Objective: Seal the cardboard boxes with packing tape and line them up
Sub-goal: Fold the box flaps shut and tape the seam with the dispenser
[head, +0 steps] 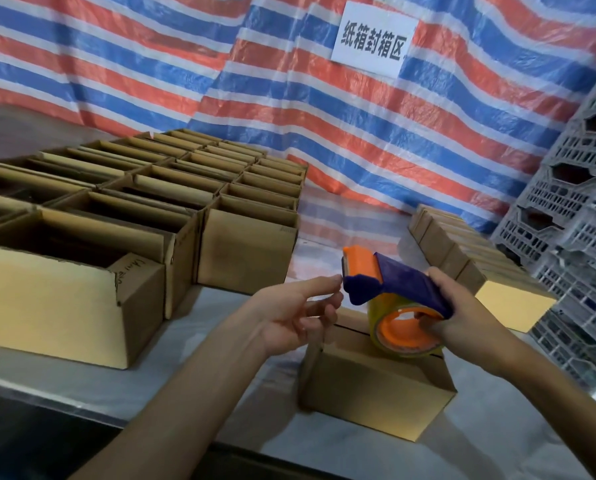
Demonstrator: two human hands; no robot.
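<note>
A small closed cardboard box [376,386] lies on the table in front of me, its flaps folded down with a slit along the top. Above it my right hand [459,306] grips a blue and orange tape dispenser [390,282] loaded with a clear tape roll [404,341]. My left hand [296,310] hovers just left of the dispenser with fingers loosely extended, fingertips at its orange front end. Whether they pinch a tape end I cannot tell. Sealed boxes [462,251] stand in a row at the right.
Several open-topped cardboard boxes [144,216] fill the left of the pale table [220,368]. Grey plastic crates [577,209] are stacked at the far right. A striped red, white and blue tarp [220,64] with a white paper sign [372,36] hangs behind.
</note>
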